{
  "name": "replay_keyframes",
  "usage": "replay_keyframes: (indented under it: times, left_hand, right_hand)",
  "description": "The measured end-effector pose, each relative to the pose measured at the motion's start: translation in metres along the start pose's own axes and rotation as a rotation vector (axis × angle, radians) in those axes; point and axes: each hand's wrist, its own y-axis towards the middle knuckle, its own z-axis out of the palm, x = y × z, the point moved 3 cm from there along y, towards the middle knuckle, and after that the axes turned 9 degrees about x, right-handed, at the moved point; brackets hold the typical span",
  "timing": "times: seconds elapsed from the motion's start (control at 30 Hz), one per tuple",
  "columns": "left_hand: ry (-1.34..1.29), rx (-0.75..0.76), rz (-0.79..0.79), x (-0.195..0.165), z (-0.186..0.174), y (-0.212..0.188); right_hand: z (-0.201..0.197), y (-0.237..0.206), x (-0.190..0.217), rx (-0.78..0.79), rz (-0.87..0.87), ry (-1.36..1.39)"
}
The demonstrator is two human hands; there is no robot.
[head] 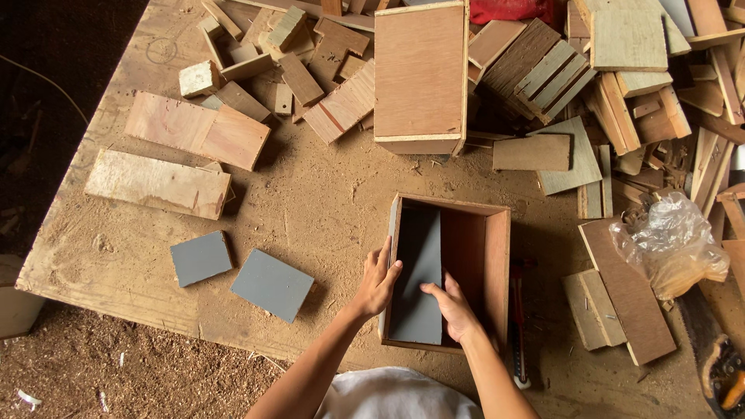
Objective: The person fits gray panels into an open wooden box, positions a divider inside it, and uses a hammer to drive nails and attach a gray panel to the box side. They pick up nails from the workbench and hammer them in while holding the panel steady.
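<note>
Basically, we had both hands on the grey panel (pixel 417 271) inside the open wooden box (pixel 473 256): left hand (pixel 378 281) gripping its left edge, right hand (pixel 452 306) flat on it, long axis running away from us.

Offcuts crowded the sawdust-strewn workbench (pixel 310 202).
Two grey panels (pixel 237 271) lay left, a closed plywood box (pixel 420 74) sat above, a crumpled plastic bag (pixel 671 244) lay right.
</note>
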Motion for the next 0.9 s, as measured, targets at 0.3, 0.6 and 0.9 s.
replay_keyframes:
  times: [0.3, 0.6, 0.9]
  left_hand:
    - [0.024, -0.003, -0.016, -0.004, -0.003, -0.001]
    - [0.017, 0.01, -0.035, -0.015, -0.006, -0.005]
    - [0.015, 0.0, -0.027, -0.015, -0.007, -0.008]
  right_hand:
    - [0.006, -0.003, 0.001, 0.063, -0.071, 0.064]
    - [0.005, -0.006, -0.001, 0.082, -0.116, 0.092]
    - [0.005, 0.001, -0.011, 0.013, -0.163, 0.062]
